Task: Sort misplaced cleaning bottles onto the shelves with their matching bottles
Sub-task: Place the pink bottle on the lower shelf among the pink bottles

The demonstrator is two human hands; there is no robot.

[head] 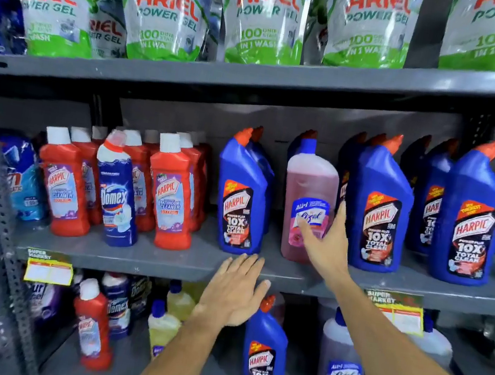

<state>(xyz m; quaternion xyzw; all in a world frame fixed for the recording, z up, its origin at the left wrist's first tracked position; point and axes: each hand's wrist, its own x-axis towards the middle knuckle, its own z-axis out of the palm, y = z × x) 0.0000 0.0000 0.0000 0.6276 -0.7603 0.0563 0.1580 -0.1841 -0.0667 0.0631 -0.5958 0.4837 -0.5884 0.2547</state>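
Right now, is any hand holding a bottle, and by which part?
The right hand touches the pink bottle at its label, not yet closed around it. The left hand holds nothing.

Grey metal middle shelf [164, 263] bears Harpic bottles [377, 213], pink Lizol bottle [308, 203], Domex bottle [117, 190].

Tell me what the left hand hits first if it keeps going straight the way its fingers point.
Probably the front lip of the middle shelf: the left hand is open, fingertips at that edge. If it clears it, the blue Harpic bottle comes next; depth is unclear.
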